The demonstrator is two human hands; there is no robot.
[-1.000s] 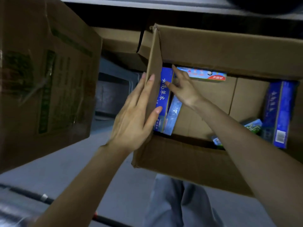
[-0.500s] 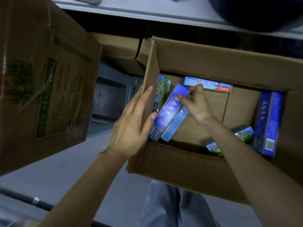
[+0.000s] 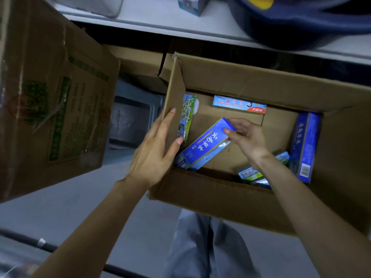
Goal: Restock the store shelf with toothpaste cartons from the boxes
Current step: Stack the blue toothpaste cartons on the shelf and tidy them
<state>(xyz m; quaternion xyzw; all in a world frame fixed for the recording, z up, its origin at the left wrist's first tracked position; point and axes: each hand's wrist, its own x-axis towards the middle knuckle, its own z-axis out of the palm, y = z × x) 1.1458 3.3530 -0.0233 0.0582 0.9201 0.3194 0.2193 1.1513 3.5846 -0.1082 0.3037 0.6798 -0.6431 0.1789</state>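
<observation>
An open brown cardboard box (image 3: 241,77) is pictured from above beside a closed brown cardboard box printed in green (image 3: 56,97), both below a white shelf board (image 3: 160,19). The open box's left wall is touched by the left hand (image 3: 154,155), fingers straight and flat on the cardboard, thumb inside. A long blue toothpaste carton with white lettering (image 3: 202,147) is pinched at its far end by the curled right hand (image 3: 247,139) and held tilted inside the box. A dark blue carton (image 3: 305,145) is stood against the right wall. A green-and-blue carton (image 3: 187,115) is set along the left wall and a pale blue carton with a red end (image 3: 239,104) along the far wall.
</observation>
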